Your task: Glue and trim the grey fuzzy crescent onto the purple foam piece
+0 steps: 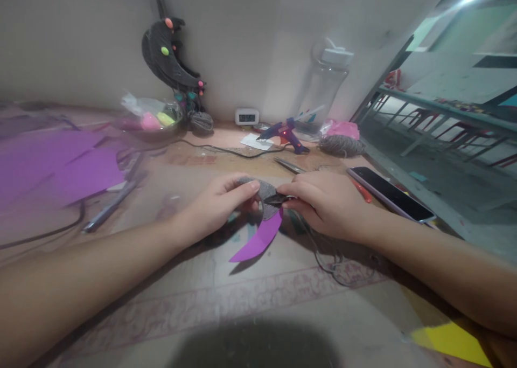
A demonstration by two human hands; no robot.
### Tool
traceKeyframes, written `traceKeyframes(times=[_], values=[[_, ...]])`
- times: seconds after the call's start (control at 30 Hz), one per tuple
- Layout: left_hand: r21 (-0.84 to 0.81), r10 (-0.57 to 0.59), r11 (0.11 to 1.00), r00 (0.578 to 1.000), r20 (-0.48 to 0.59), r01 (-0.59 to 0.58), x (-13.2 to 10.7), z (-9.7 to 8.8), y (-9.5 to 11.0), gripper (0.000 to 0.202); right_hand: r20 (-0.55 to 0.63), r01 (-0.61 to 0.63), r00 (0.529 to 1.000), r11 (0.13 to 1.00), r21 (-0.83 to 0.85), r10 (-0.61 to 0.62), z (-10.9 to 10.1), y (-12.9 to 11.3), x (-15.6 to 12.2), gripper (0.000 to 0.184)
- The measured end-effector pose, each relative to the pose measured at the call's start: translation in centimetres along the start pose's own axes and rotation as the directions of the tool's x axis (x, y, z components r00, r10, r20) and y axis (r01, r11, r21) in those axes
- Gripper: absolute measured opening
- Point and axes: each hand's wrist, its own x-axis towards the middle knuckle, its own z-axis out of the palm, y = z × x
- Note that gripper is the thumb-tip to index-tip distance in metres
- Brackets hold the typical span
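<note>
A purple paper crescent (258, 240) is held above the table, its upper part wrapped in grey yarn (270, 210). My left hand (226, 198) pinches the wrapped part between thumb and fingers. Close by on the other side, my right hand (319, 198) has its fingertips closed at the wrapping's edge. From beneath that hand a loose strand of yarn (319, 257) trails onto the table. Something small and dark (277, 199) shows at the right fingertips; I cannot make out what it is. The crescent's bare purple tip points down and left.
Beyond my hands lie scissors (288, 166), a purple glue gun (285, 135) and a yarn ball (341, 145). A phone (391, 194) rests at right, purple paper (60, 166) and a cutter-like tool (111, 206) at left. A clock (246, 117) and a bottle (329, 85) stand behind.
</note>
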Motion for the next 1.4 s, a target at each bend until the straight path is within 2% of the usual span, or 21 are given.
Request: traceKeyframes(times=[0.2, 0.4, 0.63, 0.87, 1.17, 1.4], values=[[0.027, 0.008, 1.000, 1.000, -0.007, -0.008, 0.05, -0.08, -0.09, 0.023, 0.026, -0.060, 0.998, 0.997, 0.048, 0.059, -0.13, 0.02, 0.12, 0.020], [0.001, -0.029, 1.000, 1.000, -0.002, 0.029, 0.00, 0.05, 0.00, 0.024, 0.017, 0.027, 1.000, 0.999, -0.031, -0.026, 0.00, 0.26, -0.01, 0.025], [0.059, -0.042, 0.997, 0.999, -0.023, 0.043, 0.01, 0.12, 0.23, 0.027, -0.023, 0.060, 0.998, 0.995, -0.081, -0.063, 0.12, 0.08, -0.14, 0.025], [0.053, -0.038, 0.998, 0.999, -0.031, 0.039, -0.03, 0.20, 0.29, 0.027, -0.014, 0.078, 0.997, 0.993, -0.083, -0.079, 0.32, 0.20, -0.26, 0.021], [0.066, -0.052, 0.996, 0.998, -0.021, 0.053, -0.04, 0.17, 0.37, 0.026, 0.024, 0.018, 1.000, 0.998, -0.052, -0.017, 0.40, 0.18, -0.38, 0.023], [0.054, -0.033, 0.998, 0.999, -0.035, 0.035, 0.09, 0.13, 0.24, 0.025, 0.027, -0.058, 0.998, 0.997, 0.051, 0.057, -0.09, -0.03, -0.12, 0.023]])
